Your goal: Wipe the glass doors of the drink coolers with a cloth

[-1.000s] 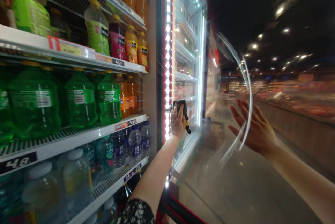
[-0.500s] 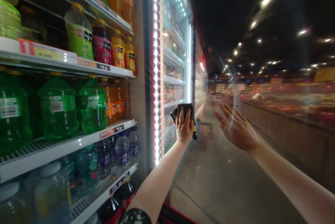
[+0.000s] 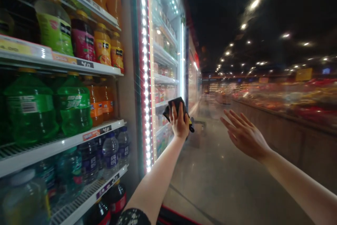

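Green rounded plastic bottles (image 3: 73, 104) and white slatted metal shelf (image 3: 65, 144): shifted leftward in view since the earlier frame, probably through a turn of the head.
Black folded cloth (image 3: 177, 102): located under the bare left hand (image 3: 179, 126), to the right of the bright vertical strip of white lights (image 3: 145, 63); liable to bunch or slide out if pressed unevenly.
Left hand: laid over the cloth with fingers spread and thumb toward its right side; holding it, though perhaps too lightly at the loose left corner.
Small yellow-and-black piece (image 3: 191, 126): hanging at the cloth's lower right; not identifiable; likely to snag or drop if only loosely caught.
Bare right hand (image 3: 244, 135): holding nothing, with fingers straight and parted, well apart from the cloth; contact with any clear pane impossible to tell; apt to leave prints if resting on glass.
Black patterned fabric sleeve (image 3: 133, 217): beside a dark bottle with a red label (image 3: 118, 197) in view, at a gap hard to judge; capable of knocking it with a lowered elbow.
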A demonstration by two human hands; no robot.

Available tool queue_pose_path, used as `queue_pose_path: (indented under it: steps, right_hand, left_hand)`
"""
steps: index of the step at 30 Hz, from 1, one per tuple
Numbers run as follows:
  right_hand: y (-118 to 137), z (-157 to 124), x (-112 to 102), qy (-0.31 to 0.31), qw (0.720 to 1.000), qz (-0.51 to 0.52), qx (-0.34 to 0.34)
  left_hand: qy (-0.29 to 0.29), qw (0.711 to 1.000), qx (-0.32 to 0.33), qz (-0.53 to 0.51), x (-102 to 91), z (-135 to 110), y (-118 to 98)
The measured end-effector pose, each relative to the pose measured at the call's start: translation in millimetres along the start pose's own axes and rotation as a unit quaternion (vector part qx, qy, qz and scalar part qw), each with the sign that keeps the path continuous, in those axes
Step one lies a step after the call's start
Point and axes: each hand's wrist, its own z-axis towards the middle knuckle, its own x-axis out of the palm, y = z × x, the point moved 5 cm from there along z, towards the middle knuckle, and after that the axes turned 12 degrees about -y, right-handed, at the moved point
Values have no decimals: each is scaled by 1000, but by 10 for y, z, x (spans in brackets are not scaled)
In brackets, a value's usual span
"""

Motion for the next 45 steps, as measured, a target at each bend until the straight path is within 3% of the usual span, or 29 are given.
queue_pose_path:
  steps: [3, 5, 6, 9, 11, 14, 16, 18, 20, 23, 24, 26, 28, 31, 33, 35, 38, 42, 45]
  right_hand:
    - [86, -102, 10, 6, 1000, 5, -12]
    - [94, -204, -3, 15, 1000, 7, -22]
    - [75, -255, -17, 19, 1000, 6, -24]
    - [-55, -370, -85, 23, 1000, -1, -17]
    - [-159, -404, -134, 23, 1000, -9, -3]
    - [-269, -422, -181, 26, 999, -19, 27]
    - [-288, -443, -193, 28, 999, -19, 41]
    - [-269, -487, -189, 33, 998, -16, 42]
    - [-238, -551, -182, 41, 999, -12, 31]
    - [-230, -661, -190, 48, 999, -12, 14]
    - [-245, -695, -200, 49, 999, -13, 11]
    - [-301, -755, -224, 52, 998, -16, 11]
    - [-373, -796, -251, 58, 998, -19, 15]
    - [-464, -824, -291, 64, 997, -24, 27]
    - [-490, -829, -317, 63, 997, -29, 33]
    - [-484, -835, -337, 63, 997, -32, 37]
    - [-443, -869, -349, 70, 997, -24, 33]
    - [-441, -945, -364, 76, 996, -21, 32]
    - [-518, -989, -389, 76, 996, -27, 33]
  left_hand:
    - [107, 981, 158, -38, -89, -489, -153]
    - [179, 950, 248, -60, -243, -785, -46]
    - [200, 942, 261, -69, -321, -857, 55]
    - [165, 970, 168, -60, -439, -694, 351]
    - [107, 989, 91, -38, -375, -436, 360]
    - [24, 1000, -10, -16, -156, -122, 80]
    - [11, 1000, -24, -14, -19, -82, -194]
    - [35, 999, 17, -15, 40, -199, -412]
    - [94, 989, 113, -24, 9, -445, -510]
    - [208, 934, 287, -51, -149, -889, -418]
    - [227, 922, 308, -51, -207, -975, -336]
    - [225, 933, 278, -40, -270, -977, -187]
    - [175, 969, 173, -24, -245, -797, -145]
    - [65, 998, 11, -15, -77, -462, -375]
    - [28, 999, -19, -17, 80, -343, -677]
    - [36, 999, 9, -20, 204, -363, -958]
    - [110, 985, 131, -37, 221, -657, -1136]
    - [212, 925, 306, -80, -37, -1148, -877]
    - [203, 945, 248, -58, -135, -1081, -613]
